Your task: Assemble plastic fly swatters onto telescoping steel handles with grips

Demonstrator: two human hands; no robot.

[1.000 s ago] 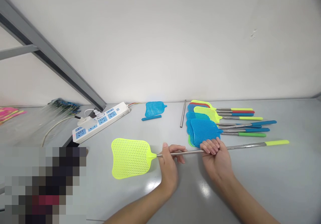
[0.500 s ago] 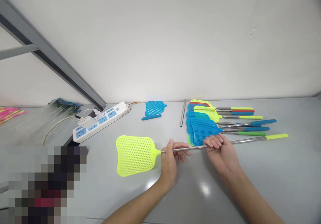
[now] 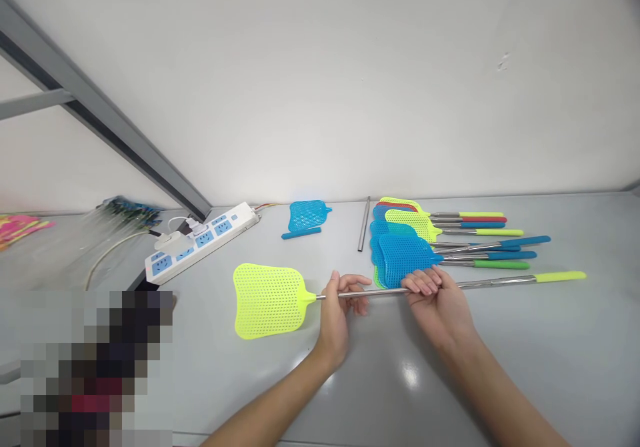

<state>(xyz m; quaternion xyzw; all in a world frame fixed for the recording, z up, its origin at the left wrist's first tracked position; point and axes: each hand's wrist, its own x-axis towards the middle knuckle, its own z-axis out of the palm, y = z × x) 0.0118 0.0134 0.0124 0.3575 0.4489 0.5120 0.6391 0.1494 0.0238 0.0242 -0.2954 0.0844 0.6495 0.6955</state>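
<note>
I hold a yellow fly swatter crosswise at the near side of the table, its mesh head to the left. My left hand's thumb and fingers grip the metal rod near that head; my right hand's curled fingers clasp it farther right. Colorful swatters lie piled just beyond.

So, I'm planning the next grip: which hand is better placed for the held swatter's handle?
Probably the right hand: it grips the shaft nearer the handle, while the left hand holds it beside the yellow head.
</note>
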